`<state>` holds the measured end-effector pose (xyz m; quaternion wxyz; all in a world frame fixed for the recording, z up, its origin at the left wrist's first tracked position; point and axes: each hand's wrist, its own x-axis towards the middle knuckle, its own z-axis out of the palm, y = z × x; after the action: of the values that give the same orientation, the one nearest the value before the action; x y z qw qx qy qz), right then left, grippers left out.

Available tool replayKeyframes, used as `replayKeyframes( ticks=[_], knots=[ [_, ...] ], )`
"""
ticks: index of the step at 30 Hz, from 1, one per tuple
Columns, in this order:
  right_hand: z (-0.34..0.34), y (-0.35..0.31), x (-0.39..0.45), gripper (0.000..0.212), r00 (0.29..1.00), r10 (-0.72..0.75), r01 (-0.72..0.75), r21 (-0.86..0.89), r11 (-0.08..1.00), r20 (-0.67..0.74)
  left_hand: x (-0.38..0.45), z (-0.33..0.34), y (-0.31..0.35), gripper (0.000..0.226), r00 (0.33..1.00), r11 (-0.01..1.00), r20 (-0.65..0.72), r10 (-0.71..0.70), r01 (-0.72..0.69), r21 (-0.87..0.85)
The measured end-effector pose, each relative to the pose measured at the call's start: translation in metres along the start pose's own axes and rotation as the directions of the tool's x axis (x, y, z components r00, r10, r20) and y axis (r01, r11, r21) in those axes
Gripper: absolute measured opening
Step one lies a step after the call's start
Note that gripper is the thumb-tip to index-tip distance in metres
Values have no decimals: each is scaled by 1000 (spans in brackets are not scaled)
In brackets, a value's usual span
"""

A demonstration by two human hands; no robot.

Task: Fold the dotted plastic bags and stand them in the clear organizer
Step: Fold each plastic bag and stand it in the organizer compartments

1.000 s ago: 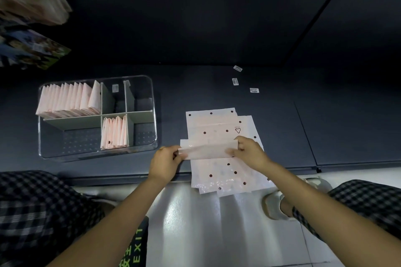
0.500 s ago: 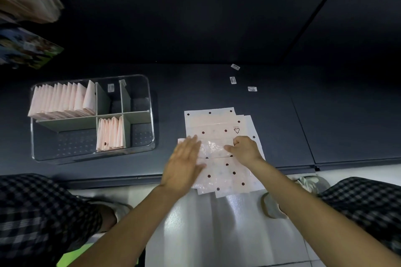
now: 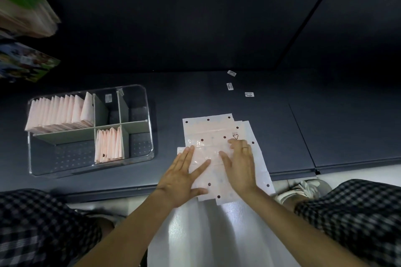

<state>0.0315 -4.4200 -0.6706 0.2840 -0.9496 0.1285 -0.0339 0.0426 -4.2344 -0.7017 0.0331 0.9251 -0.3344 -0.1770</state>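
Hands both lie flat on the work. Left hand [image 3: 181, 176] rests palm down, fingers straight and spread, on the left part of the partly folded dotted bag [image 3: 206, 154]; right hand [image 3: 239, 166] presses its right part, fingers straight and together (a ring shows on one finger). Neither hand grips anything. That bag lies on top of a stack of flat dotted bags [image 3: 211, 125] at the near edge of the dark shelf [image 3: 282, 125], right of the clear organizer [image 3: 149, 136]. Folded bags stand upright in the organizer's far-left compartment [image 3: 58, 112] and in its near-middle compartment [image 3: 109, 146]. Three small labels [image 3: 230, 86] lie on the shelf, far of the stack
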Motion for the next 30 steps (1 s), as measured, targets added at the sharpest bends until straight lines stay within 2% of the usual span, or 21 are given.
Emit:
replayKeyframes(
  ticks=[2,4,6,13,16,21,23,25,28,30],
  knots=[
    [7,-11,-11,47,963,-194,179,95,979,185,0,0,0,79,1000,1000,0,3,-3,4],
    [20,-17,-18,57,846,-349,346,82,935,404,-1,-1,0,78,1000,1000,4,4,-4,-6],
    [30,-14,-19,62,794,-377,421,17,907,477,-1,-2,0,77,1000,1000,6,6,-6,-13],
    [12,37,-11,69,846,-235,354,-174,919,478,-11,-6,-17,77,998,999,54,43,-43,3],
    [-2,50,-7,68,842,-214,362,-224,905,495,-20,-5,-26,76,996,999,75,51,-52,13],
    [-14,46,7,54,846,-289,455,-323,830,448,-20,-11,-22,73,997,998,77,26,-22,-54],
    [-19,37,11,44,854,-344,498,-423,757,390,-19,-15,-17,70,996,993,83,-11,20,-113],
    [-20,27,14,45,847,-390,528,-499,687,360,-17,-20,-12,67,995,985,87,-54,68,-157],
    [-24,18,22,39,814,-370,574,-525,629,448,-13,-25,-2,66,989,980,77,-129,139,-139],
    [-26,20,30,35,805,-388,582,-476,659,448,-9,-30,3,67,983,974,51,-176,182,-135]
  ],
)
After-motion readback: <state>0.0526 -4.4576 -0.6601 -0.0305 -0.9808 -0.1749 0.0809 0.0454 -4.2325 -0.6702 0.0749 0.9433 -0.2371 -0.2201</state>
